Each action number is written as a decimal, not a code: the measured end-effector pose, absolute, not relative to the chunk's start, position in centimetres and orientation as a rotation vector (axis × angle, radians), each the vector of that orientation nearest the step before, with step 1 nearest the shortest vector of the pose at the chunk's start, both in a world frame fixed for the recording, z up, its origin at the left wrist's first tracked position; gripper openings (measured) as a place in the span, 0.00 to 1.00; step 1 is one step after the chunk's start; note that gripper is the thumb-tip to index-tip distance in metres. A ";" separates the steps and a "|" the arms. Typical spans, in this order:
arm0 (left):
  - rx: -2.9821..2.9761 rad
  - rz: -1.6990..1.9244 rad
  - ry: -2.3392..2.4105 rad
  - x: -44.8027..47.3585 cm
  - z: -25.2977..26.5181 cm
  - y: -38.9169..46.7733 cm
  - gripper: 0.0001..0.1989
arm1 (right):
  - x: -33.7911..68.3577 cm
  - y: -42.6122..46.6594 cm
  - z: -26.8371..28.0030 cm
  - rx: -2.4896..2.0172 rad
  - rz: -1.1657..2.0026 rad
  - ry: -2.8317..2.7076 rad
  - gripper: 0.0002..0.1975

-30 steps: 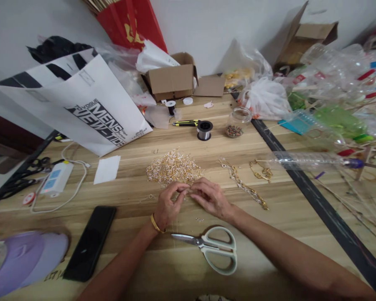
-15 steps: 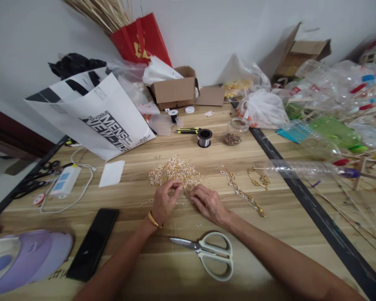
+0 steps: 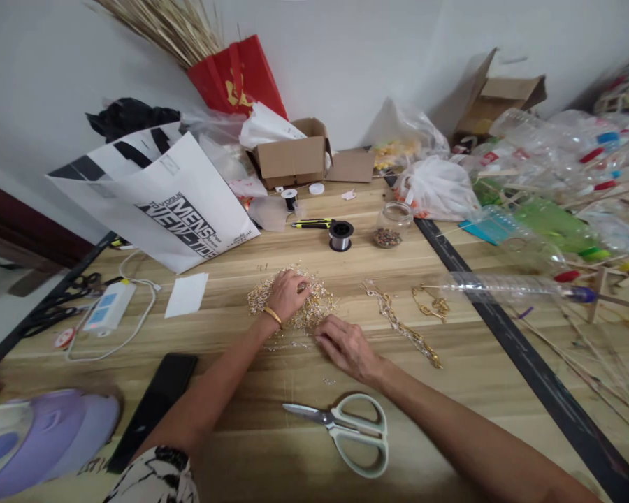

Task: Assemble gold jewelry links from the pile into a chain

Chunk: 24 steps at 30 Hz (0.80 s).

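A loose heap of small gold and silver beads or links (image 3: 319,302) lies mid-table. My left hand (image 3: 287,297), with a gold bracelet at the wrist, reaches into the heap with its fingers curled down. What its fingertips hold, if anything, is hidden. My right hand (image 3: 349,348) rests at the heap's lower right edge, fingers pressed together in a pinch. Too small to make out is what lies in that pinch. A thin beaded strand (image 3: 288,345) stretches across the wood left of my right fingertips. Below the hands lie scissors (image 3: 340,426) with pale handles.
Finished-looking gold and silver chains (image 3: 401,321) lie to the right. Behind the heap are a wire spool (image 3: 340,235), a cutter knife (image 3: 313,223) and a glass jar (image 3: 393,225). A black phone (image 3: 154,409) lies left. Plastic bottles (image 3: 545,209) crowd the far right.
My left hand has moved up and forward, from the heap's near edge onto the heap. My right hand has stayed almost in place.
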<state>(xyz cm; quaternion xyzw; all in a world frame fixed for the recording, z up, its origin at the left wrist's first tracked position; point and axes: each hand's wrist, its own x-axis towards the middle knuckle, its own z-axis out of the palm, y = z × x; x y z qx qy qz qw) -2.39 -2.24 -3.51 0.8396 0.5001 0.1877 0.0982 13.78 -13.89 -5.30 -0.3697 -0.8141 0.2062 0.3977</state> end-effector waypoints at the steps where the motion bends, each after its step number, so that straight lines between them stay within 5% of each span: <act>1: 2.492 0.542 1.470 -2.2 -3.5 -2.1 0.07 | 13.8 -13.9 -5.3 -0.938 0.526 -2.061 0.06; 6: 2.469 0.494 1.382 -1.9 -3.3 -1.6 0.02 | 13.8 -13.7 -5.5 -0.930 0.595 -2.004 0.06; 24: 1.553 0.741 0.949 -1.9 -0.3 -1.9 0.10 | 14.0 -12.8 -4.8 -1.037 1.284 -1.278 0.13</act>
